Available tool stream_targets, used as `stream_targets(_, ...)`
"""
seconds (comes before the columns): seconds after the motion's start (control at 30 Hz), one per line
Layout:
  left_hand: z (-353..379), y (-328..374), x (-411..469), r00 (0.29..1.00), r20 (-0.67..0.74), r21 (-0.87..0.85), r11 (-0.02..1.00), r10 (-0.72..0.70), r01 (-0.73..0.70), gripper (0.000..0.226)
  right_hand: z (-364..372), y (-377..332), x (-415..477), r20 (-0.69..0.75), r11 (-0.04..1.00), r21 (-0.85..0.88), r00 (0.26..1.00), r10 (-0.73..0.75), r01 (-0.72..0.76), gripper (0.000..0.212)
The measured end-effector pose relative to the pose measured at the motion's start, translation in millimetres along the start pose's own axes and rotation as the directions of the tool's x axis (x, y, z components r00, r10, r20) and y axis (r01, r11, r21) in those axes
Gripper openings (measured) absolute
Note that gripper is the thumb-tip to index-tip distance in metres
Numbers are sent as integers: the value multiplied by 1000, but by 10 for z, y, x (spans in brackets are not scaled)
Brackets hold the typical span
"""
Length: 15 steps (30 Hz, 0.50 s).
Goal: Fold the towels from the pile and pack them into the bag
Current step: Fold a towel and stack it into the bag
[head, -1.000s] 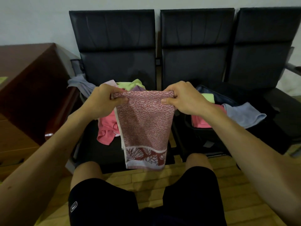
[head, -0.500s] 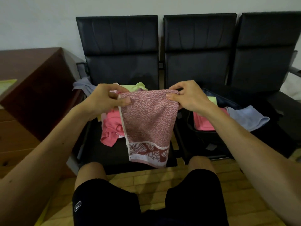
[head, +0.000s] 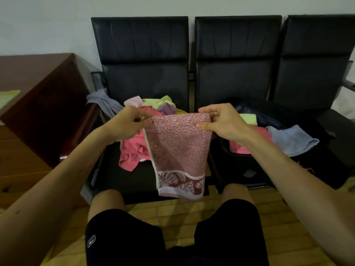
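Grip: left hand and right hand each pinch a top corner of the red patterned towel; it hangs doubled, in the air btwn the pile on the left seat and the bag on the right seat. Step: mid-fold. Next, prob.: bring corners together for another fold, then into bag w/ the towels already there.

Held towel: terry cloth, nubbly, matt; flatter woven leaf band near its lower edge.
Pile: soft matt cloth, crumpled.
Bag: dark matt fabric.
Chairs: black leather-like upholstery, creased, faint sheen.
Cabinet: dark wood, polished, semi-gloss.
Floor: pale wood planks, dull.
Shorts: black matt cloth.
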<state>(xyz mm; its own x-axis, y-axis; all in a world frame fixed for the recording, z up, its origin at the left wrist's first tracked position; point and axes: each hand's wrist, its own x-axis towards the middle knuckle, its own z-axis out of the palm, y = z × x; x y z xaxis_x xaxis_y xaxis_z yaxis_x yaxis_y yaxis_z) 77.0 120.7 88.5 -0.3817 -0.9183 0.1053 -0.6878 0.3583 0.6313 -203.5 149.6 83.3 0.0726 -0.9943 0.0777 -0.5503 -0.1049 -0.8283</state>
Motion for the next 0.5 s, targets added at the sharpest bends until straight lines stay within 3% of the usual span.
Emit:
stream_targets(0.2, 43, 60, 31, 998, 49, 190, 981, 40, -49, 27, 78, 5, -67, -137, 947, -314, 983, -122, 74, 40)
stream_targets(0.37, 88, 188, -8, 995, -54, 270, 961, 83, -66, 35, 94, 46, -84, -188, 913, -408, 975, -118, 32, 32)
stream_targets(0.5, 125, 196, -16, 988, -93, 301, 950, 119, -86, 27, 95, 54, -110, -184, 891, -454, 976, -114, 19, 30)
